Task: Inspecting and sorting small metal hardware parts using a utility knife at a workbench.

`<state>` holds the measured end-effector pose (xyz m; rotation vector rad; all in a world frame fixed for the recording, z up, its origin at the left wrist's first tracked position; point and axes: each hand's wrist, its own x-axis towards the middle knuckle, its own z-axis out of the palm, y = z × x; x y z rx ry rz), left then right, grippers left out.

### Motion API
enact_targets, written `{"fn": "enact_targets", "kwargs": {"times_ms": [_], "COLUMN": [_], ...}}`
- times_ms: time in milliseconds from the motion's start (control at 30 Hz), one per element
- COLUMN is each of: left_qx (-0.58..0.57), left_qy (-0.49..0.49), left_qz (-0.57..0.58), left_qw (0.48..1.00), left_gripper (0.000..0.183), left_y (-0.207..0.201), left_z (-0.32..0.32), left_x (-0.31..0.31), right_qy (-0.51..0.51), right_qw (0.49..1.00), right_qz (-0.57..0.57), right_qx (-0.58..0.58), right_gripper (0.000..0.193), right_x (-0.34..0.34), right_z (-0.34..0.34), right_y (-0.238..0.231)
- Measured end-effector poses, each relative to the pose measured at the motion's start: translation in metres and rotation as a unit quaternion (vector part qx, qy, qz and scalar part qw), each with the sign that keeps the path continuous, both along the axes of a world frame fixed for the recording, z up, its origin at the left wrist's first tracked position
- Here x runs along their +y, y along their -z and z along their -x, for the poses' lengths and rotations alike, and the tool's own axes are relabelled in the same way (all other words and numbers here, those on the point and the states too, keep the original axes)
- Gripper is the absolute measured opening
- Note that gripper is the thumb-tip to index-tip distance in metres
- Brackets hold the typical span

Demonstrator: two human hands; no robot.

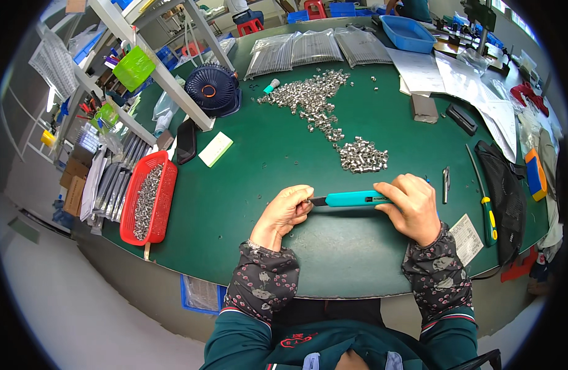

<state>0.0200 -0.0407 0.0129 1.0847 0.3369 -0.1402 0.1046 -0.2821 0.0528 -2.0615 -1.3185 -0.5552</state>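
Observation:
My right hand [413, 206] grips the rear end of a teal utility knife [350, 198], held level above the green table. Its dark blade [319, 201] points left and reaches the fingertips of my left hand [284, 213]. Those fingers are closed in a pinch at the blade's tip; whatever small thing they hold is hidden. Just beyond the knife sits a compact heap of small silver metal rings [364, 155]. A larger, spread-out pile of the same rings [308, 95] trails off behind it.
On the left stand a red basket [128, 203] of small metal parts, a black phone [186, 140], a notepad [215, 149] and a blue fan [213, 89]. At right lie a screwdriver [491, 222], a drill bit [446, 185] and a black pouch [502, 197]. Bagged tubes [318, 49] line the back.

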Motion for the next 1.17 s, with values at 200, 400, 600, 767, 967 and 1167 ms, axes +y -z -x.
{"fn": "enact_targets", "kwargs": {"times_ms": [200, 400, 600, 767, 967, 1167], "left_qx": [-0.082, -0.176, -0.209, -0.207, -0.182, -0.175], "left_qy": [-0.027, -0.071, -0.071, -0.087, -0.110, -0.110], "left_qz": [0.045, 0.118, 0.100, 0.084, 0.044, 0.046], "left_qw": [0.995, 0.975, 0.970, 0.971, 0.976, 0.977], "left_gripper": [0.020, 0.009, 0.009, 0.011, 0.011, 0.011], "left_y": [0.003, 0.009, 0.008, 0.007, 0.006, 0.008], "left_z": [-0.002, -0.005, -0.005, -0.005, -0.004, -0.005], "left_x": [-0.001, 0.000, 0.000, -0.001, -0.005, -0.005], "right_qy": [-0.006, -0.025, -0.022, -0.030, -0.030, 0.013], "right_qw": [0.995, 0.968, 0.938, 0.929, 0.926, 0.954], "right_qz": [-0.016, -0.062, -0.045, -0.033, -0.028, -0.005], "right_qx": [0.098, 0.242, 0.343, 0.368, 0.376, 0.299], "right_gripper": [0.029, 0.025, 0.024, 0.023, 0.023, 0.025], "right_x": [-0.002, 0.003, 0.005, 0.005, 0.006, 0.007], "right_z": [-0.001, 0.001, 0.001, 0.001, 0.001, 0.002], "right_y": [0.006, 0.019, 0.021, 0.023, 0.025, 0.024]}}
